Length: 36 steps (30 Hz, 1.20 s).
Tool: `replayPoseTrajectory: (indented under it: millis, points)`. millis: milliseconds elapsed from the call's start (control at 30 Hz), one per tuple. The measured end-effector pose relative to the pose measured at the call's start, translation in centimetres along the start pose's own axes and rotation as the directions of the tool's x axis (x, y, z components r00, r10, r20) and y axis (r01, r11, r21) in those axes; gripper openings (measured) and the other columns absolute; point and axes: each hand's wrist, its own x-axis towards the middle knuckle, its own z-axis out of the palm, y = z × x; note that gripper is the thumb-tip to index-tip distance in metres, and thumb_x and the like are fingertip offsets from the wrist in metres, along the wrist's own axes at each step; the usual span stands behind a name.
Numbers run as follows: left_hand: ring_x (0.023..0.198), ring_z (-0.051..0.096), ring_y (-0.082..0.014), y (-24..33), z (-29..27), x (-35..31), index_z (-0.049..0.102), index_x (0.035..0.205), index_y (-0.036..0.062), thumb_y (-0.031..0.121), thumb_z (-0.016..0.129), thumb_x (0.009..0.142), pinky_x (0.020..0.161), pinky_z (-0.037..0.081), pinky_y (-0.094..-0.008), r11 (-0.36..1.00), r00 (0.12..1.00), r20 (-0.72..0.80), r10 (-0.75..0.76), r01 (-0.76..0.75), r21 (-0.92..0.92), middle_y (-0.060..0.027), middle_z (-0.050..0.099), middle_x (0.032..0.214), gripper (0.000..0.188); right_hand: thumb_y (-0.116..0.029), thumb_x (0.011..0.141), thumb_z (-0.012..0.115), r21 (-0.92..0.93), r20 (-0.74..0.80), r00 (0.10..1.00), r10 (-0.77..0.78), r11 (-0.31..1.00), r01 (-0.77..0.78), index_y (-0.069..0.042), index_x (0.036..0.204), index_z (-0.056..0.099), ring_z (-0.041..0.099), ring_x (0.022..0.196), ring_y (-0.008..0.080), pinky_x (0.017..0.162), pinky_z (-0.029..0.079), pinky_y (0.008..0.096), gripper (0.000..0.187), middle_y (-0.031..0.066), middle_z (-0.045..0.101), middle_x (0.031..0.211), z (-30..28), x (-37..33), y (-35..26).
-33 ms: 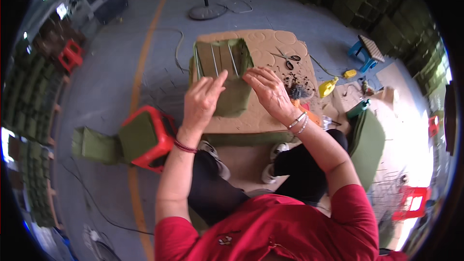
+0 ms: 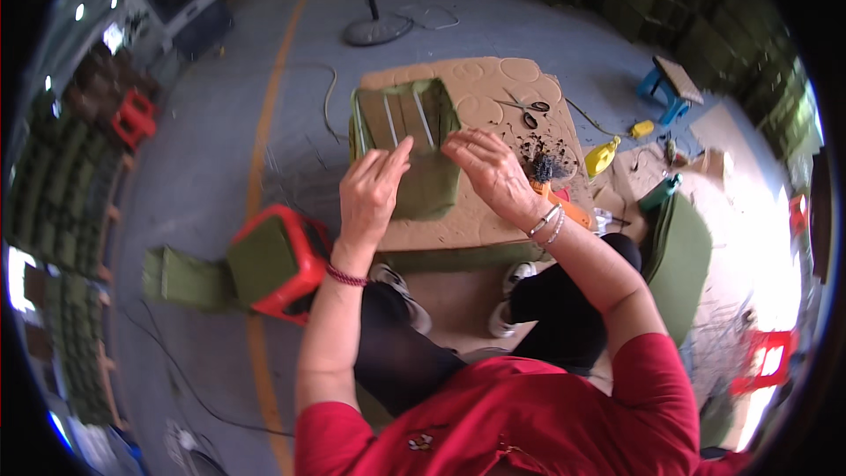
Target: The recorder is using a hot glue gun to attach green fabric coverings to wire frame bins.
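Observation:
A green fabric case [image 2: 427, 189] lies on the cardboard-covered table [image 2: 507, 79] in front of me, its far part open. Several pale thin strips run lengthwise across its brownish inside. My left hand [image 2: 370, 192] is at the left of the case's middle, its fingers bent and pressed together at the fabric edge. At the right edge, my right hand [image 2: 492, 167] pinches the fabric between thumb and fingers. The fingertips partly hide what they grip. Black-handled scissors [image 2: 530, 113] rest on the cardboard to the right, beyond a cluster of small black pieces [image 2: 548, 163].
Beside the table's right edge are an orange object [image 2: 571, 207], a yellow bottle [image 2: 602, 159] and a green bottle [image 2: 661, 192]. A red stool [image 2: 308, 251] with a green top stands at the left. A blue stool [image 2: 671, 92] and a round stand base [image 2: 377, 30] are farther off.
The whole view has shifted slightly. Both hands stay at the case in nearly the same pose.

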Motion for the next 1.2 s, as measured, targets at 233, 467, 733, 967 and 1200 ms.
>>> replayPoseTrajectory:
  millis: [233,467,733,967,1200]
  points:
    - [0.081,0.063,-0.0204,0.2,-0.8,-0.2,0.068,0.118,0.0058,-0.003,0.074,0.077,0.076,0.051,-0.0357,0.998,0.998,0.061,-0.021,0.017,0.058,-0.0039,0.071,0.087,0.042,-0.004,0.078,0.062,-0.021,0.070,0.997,0.017,1.000,-0.016,0.004,0.110,0.062,0.064,0.110,0.0335,0.102,0.048,0.0438,0.033,0.0188,0.068,0.113,-0.9,-0.5,-2.0]
    - [0.098,0.068,-0.0250,-0.8,-2.1,-0.3,0.066,0.123,0.0053,-0.006,0.069,0.081,0.087,0.056,-0.0389,0.999,0.990,0.136,-0.035,0.031,0.027,-0.0085,0.073,0.099,0.043,0.003,0.076,0.061,0.132,0.054,0.998,-0.032,0.991,0.025,0.002,0.114,0.063,0.066,0.105,0.0314,0.095,0.051,0.0432,0.037,0.0157,0.069,0.110,-2.3,0.5,-3.7]
    - [0.098,0.068,-0.0265,-0.7,-1.5,-0.4,0.060,0.131,0.0067,-0.010,0.066,0.082,0.083,0.058,-0.0382,0.977,0.973,0.179,-0.147,0.171,-0.128,-0.0098,0.071,0.105,0.052,-0.031,0.101,0.053,0.345,0.086,0.758,0.646,0.695,-0.631,0.004,0.102,0.069,0.067,0.085,0.0414,0.075,0.052,0.0434,0.038,0.0251,0.069,0.086,-1.0,5.5,7.7]
    - [0.103,0.066,-0.0260,0.0,-0.8,-0.1,0.059,0.131,0.0052,-0.010,0.069,0.080,0.087,0.056,-0.0377,0.976,0.977,0.175,-0.121,0.149,-0.156,-0.0102,0.070,0.107,0.055,-0.030,0.097,0.059,0.118,0.218,0.839,0.498,0.840,-0.529,0.005,0.086,0.068,0.065,0.084,0.0448,0.076,0.050,0.0483,0.038,0.0277,0.066,0.083,1.8,6.9,8.8]
    - [0.105,0.065,-0.0271,-0.4,-0.5,0.0,0.060,0.128,0.0032,-0.007,0.071,0.080,0.089,0.055,-0.0379,0.972,0.976,0.166,-0.144,0.170,-0.159,-0.0098,0.069,0.109,0.051,-0.028,0.097,0.058,0.387,0.382,0.677,0.629,0.556,-0.735,0.001,0.097,0.070,0.067,0.080,0.0400,0.075,0.051,0.0456,0.031,0.0257,0.067,0.087,1.4,6.9,10.6]
